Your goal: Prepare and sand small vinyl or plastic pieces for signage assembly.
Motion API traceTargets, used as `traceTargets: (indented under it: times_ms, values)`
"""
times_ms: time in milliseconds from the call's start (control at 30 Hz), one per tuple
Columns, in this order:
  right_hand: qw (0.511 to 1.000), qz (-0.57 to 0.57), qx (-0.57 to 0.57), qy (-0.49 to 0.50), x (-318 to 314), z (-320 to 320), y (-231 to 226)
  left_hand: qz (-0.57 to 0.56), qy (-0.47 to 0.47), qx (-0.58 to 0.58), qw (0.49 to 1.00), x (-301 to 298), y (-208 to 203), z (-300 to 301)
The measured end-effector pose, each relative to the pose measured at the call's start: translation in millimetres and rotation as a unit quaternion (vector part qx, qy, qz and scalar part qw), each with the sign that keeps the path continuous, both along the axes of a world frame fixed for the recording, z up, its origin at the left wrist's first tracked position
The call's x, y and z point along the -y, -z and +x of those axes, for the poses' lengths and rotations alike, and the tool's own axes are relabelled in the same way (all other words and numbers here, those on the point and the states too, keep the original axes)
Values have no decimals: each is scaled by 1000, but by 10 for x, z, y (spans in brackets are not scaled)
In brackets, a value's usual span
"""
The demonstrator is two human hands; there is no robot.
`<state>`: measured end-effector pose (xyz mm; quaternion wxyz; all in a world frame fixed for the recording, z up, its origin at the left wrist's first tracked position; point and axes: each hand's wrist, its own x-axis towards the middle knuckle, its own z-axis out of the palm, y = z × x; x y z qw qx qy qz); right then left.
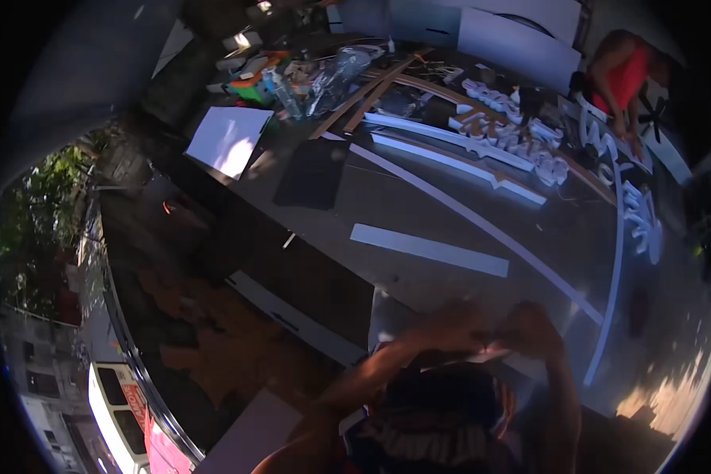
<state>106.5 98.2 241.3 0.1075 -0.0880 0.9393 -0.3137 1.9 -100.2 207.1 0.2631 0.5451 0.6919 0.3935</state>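
One short strip (430, 251) lay on your side of the long strip (482, 224), probably light and bendable, best held by its edges; your left hand (456, 325) and right hand (532, 330) nearly met, pinching or not, I couldn't tell.

Greenery (35, 253): sunlit, far left
Building (39, 367): grey, below the greenery
Vehicle (117, 407): white, lower left
Sunlight (671, 387): dappled, lower right

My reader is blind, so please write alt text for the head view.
Left hand and right hand close together over a grey surface; white strips and curved white pieces beyond; a person in red at upper right.
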Motion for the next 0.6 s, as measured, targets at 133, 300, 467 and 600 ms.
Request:
traceTargets:
  times_ms: [133, 300, 467, 600]
  values:
    - [990, -8, -52, 132, -18, 431, -78, -56, 159, -25, 985, -409, -148, -163]
    - [977, -49, -29, 206, -81, 555, -156, -68, 195, 14, 978, -674, -221, -179]
    - [971, -88, -39, 219, -120, 507, -45, -92, 186, 51, 977, -701, -80, -263]
    - [969, -122, -38, 212, -124, 433, 61, -115, 171, 66, 976, -675, -13, -312]
